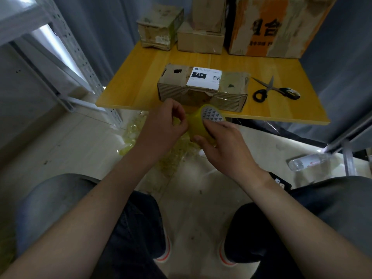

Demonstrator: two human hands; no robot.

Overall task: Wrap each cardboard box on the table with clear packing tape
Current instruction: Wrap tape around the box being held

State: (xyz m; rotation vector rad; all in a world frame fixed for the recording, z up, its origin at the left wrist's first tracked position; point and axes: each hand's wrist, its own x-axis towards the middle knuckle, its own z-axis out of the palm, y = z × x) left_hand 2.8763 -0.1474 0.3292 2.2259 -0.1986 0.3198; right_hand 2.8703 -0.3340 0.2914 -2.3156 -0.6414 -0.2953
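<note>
Two hands (161, 123) (221, 143) holding tape (198, 123), off table edge (271, 119)

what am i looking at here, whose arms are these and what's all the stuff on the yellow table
There is no machine here. This is one picture from a camera worn on a person's head, looking forward and down. The two arms are the wearer's own, with their knees and shoes below.

The right hand holds a yellowish tape roll. The left hand pinches at its edge, probably picking up the loose end.

In front is the yellow table. Nearest on it lies a worn cardboard box with a white label reading 220. The scissors lie to its right. At the back edge stand other boxes.

On the floor are tape scraps and a plastic bottle.
</note>
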